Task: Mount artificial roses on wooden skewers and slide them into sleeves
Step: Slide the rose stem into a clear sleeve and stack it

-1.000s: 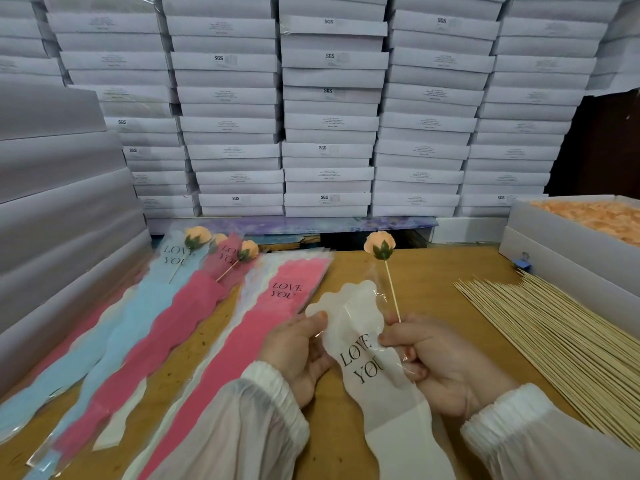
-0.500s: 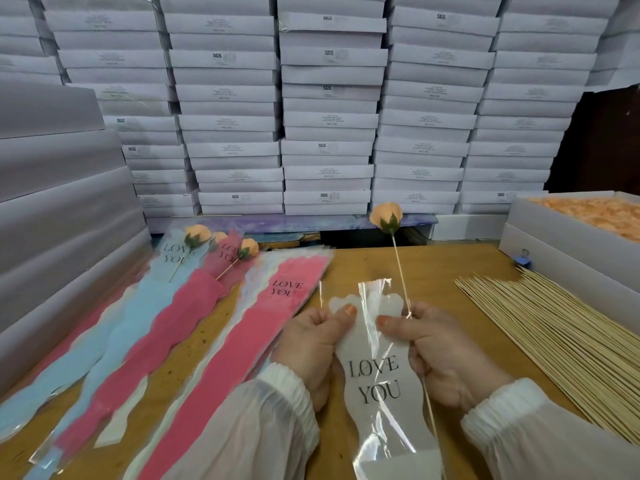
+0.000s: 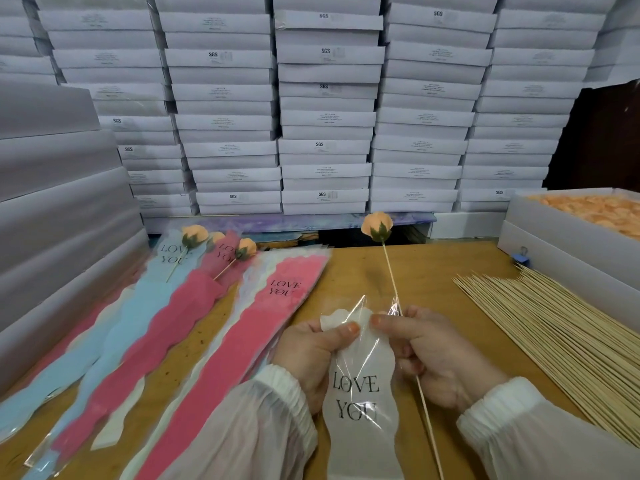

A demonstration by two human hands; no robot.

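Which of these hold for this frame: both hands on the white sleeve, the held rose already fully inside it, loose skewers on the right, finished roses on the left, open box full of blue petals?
1. Both the left hand and right hand pinch the white sleeve. True.
2. The held rose sits inside the sleeve. False: it stands well above the opening.
3. Loose skewers lie on the right. True.
4. Sleeved roses lie on the left. True.
5. The open box holds blue petals. False: orange.
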